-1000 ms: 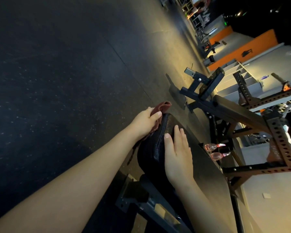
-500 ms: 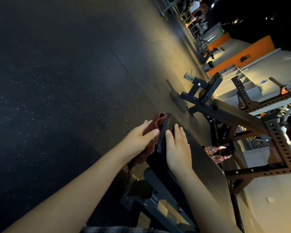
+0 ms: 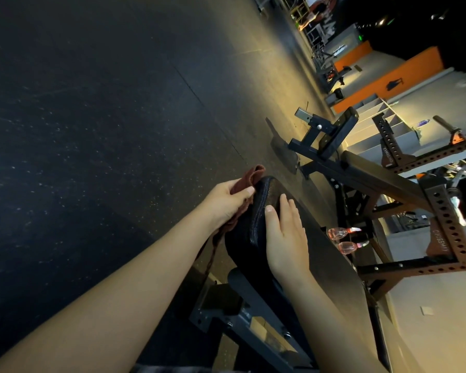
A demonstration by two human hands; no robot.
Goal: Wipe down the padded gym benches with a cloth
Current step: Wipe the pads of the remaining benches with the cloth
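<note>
You are gripping a reddish-brown cloth (image 3: 246,181) in your left hand (image 3: 225,204), fingers curled tight around it, and you are pressing it against the left side edge of the black padded bench (image 3: 256,224), near the pad's far end. Part of the cloth is sticking up past your fingertips, and a strip of it is hanging down below your wrist beside the pad. Your right hand (image 3: 285,238) is lying flat and spread on top of the pad, palm down, holding nothing, with the thumb running along the seam at the upper edge. The bench's grey steel frame (image 3: 242,316) is showing beneath your forearms. A second padded bench (image 3: 382,179) is standing near, to the right, and two pink spray bottles (image 3: 343,239) are lying on the floor between the two benches.
</note>
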